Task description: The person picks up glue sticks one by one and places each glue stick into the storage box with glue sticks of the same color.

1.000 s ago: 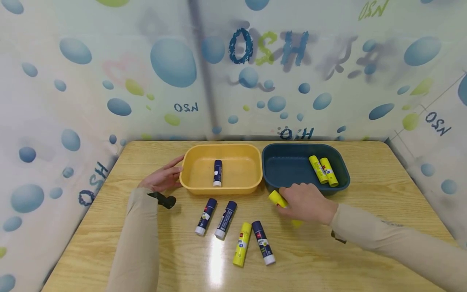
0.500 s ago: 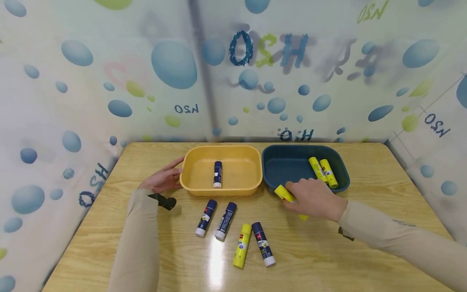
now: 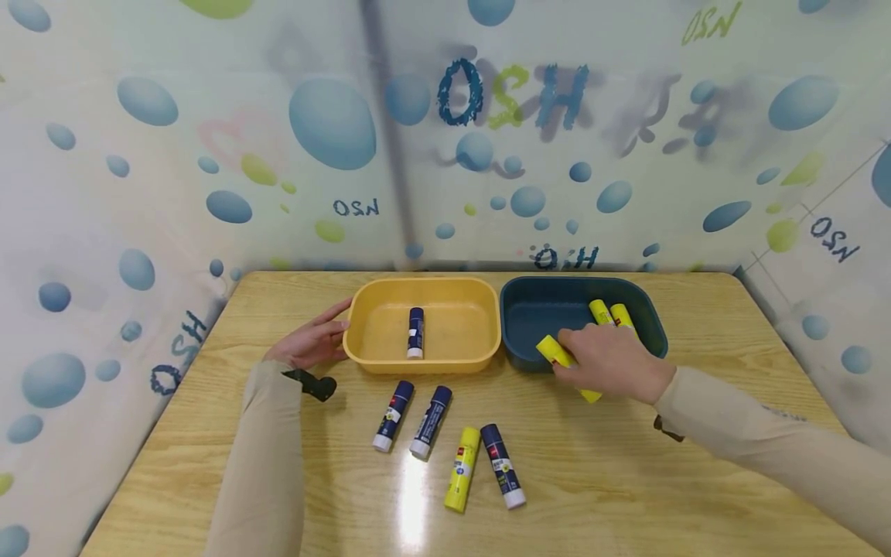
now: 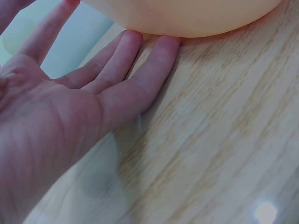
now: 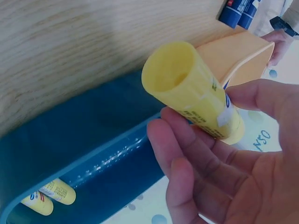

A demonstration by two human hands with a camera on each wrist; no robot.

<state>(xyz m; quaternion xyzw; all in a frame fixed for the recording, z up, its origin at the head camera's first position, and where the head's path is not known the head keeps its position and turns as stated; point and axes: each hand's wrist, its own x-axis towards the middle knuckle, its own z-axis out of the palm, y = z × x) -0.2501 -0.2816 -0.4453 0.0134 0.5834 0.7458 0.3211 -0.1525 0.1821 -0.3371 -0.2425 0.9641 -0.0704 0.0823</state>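
Note:
My right hand (image 3: 616,362) pinches a yellow glue stick (image 5: 196,93) between thumb and fingers, tilted, above the front rim of the dark blue bin (image 3: 543,325). Two yellow glue sticks (image 3: 600,311) lie at the right inside that bin, partly hidden by the hand in the head view. My left hand (image 3: 309,338) touches the left side of the orange bin (image 3: 376,363); in the left wrist view its extended fingers (image 4: 161,58) meet the bin's lower wall. One navy glue stick (image 3: 415,333) lies inside the orange bin.
On the wooden table (image 3: 592,480) in front of the bins lie navy glue sticks (image 3: 393,415), (image 3: 431,422), (image 3: 503,466) and one yellow glue stick (image 3: 462,469). The bins stand side by side near the back edge, before a patterned wall (image 3: 431,178).
My right hand has moved right and toward the back with the yellow glue stick, from in front of the dark blue bin to its front rim. The left hand stays at the orange bin.

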